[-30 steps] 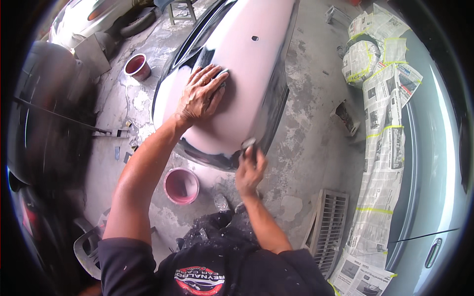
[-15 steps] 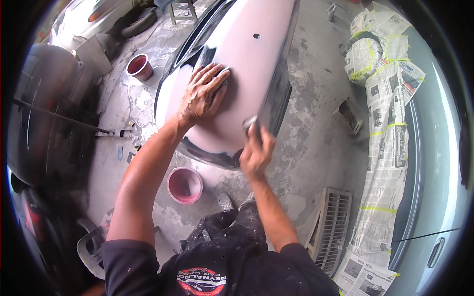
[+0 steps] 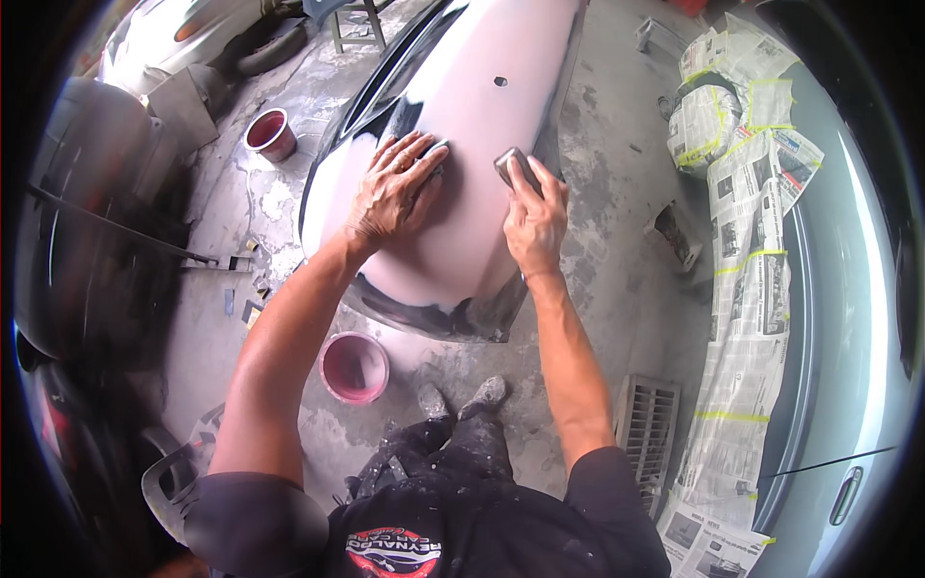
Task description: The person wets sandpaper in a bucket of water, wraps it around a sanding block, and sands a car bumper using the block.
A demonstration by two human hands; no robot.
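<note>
A long car bumper (image 3: 462, 207) with pale pink primer and dark bare edges lies in front of me. My left hand (image 3: 393, 193) rests on its left part, fingers close together, palm down. Under its fingertips a bit of a grey-blue pad (image 3: 438, 154) shows; most of it is hidden. My right hand (image 3: 536, 217) grips a small grey sanding block (image 3: 513, 166) at the bumper's right edge. Its fingers press along the block's back, and the block looks tilted against the surface.
Reddish buckets stand on the stained floor, one (image 3: 355, 368) by my feet and one (image 3: 271, 135) left of the bumper. On the right is a light blue car (image 3: 848, 385) masked with newspaper (image 3: 742, 318) and yellow tape. A slatted grille (image 3: 647, 419) stands beside it; dark car parts (image 3: 92, 222) fill the left.
My right hand has moved up and away from me along the bumper's right edge with the sanding block. My left hand has stayed nearly in place on the primer.
</note>
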